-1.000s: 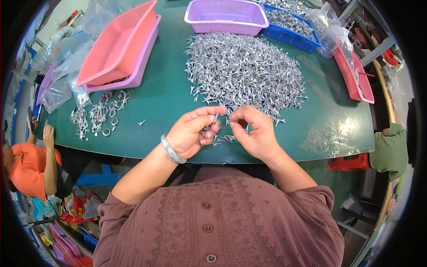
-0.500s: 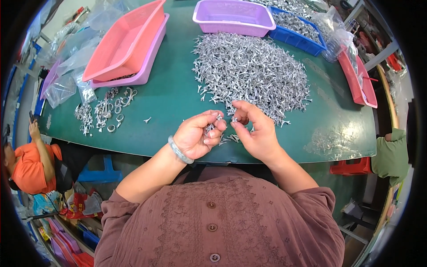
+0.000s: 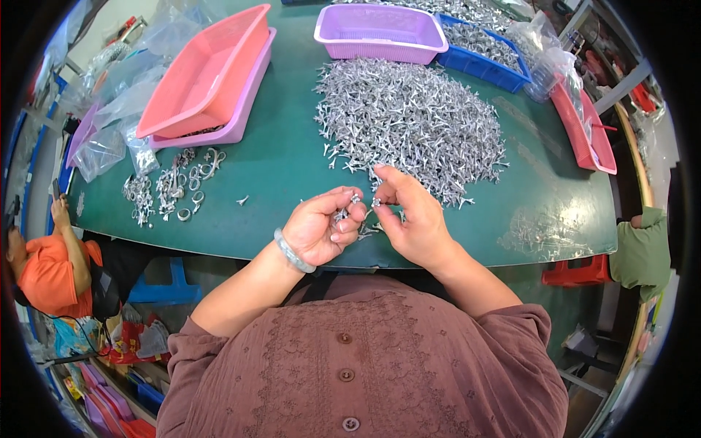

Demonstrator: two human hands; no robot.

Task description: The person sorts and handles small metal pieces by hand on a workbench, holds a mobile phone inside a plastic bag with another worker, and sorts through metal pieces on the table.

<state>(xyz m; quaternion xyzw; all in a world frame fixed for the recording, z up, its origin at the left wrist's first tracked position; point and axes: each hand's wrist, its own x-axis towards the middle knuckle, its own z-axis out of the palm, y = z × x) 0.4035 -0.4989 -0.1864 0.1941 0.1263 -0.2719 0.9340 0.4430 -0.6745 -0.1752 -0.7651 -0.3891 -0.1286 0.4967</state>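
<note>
Over the near edge of the green table, my left hand (image 3: 321, 226) is curled palm up around several small silvery metal pieces (image 3: 341, 214), one of them pinched between thumb and forefinger. Close by on its right, my right hand (image 3: 410, 217) has thumb and forefinger pinched on another small silvery piece (image 3: 377, 202). The two hands are slightly apart. Just beyond them spreads a broad heap of small forked metal pieces (image 3: 409, 124). A few loose pieces lie under my fingers, partly hidden.
A purple basket (image 3: 381, 52) and a blue tray (image 3: 488, 66) of metal parts stand behind the heap. Stacked pink and purple baskets (image 3: 164, 130) are left, with metal rings (image 3: 197, 197) before them. A pink basket (image 3: 582, 139) sits right. People (image 3: 55, 274) are at both sides.
Both hands have shifted very slightly left, together with the view. Each still pinches its metal piece, and the heap looks the same.
</note>
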